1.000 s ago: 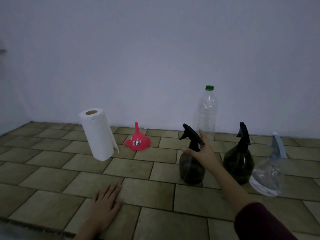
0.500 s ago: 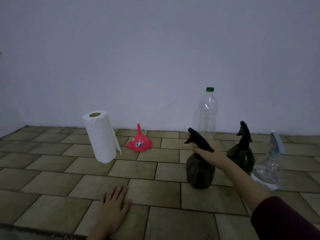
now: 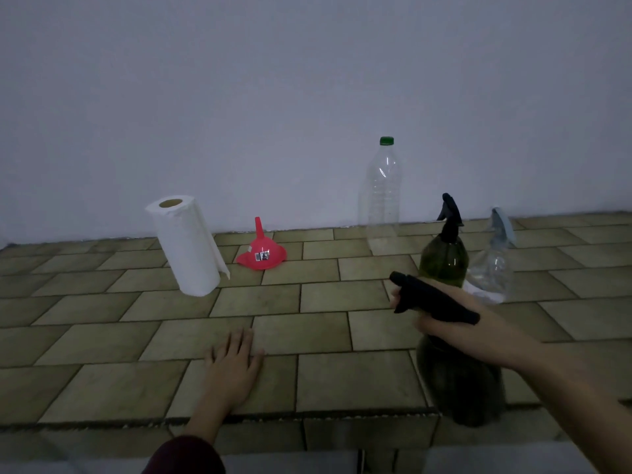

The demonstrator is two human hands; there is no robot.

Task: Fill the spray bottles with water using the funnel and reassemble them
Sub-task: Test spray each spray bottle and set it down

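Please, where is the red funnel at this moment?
In the head view, the red funnel stands wide end down on the tiled surface near the wall, left of centre, between the paper towel roll and the clear plastic bottle.

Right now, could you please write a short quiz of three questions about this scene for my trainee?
1. True or false: the left hand lies flat on the tiled counter.
2. What does the right hand grip? A) red funnel B) dark spray bottle C) paper towel roll
3. What colour is the cap of the tall clear bottle?

Key: 1 true; 2 B; 3 green.
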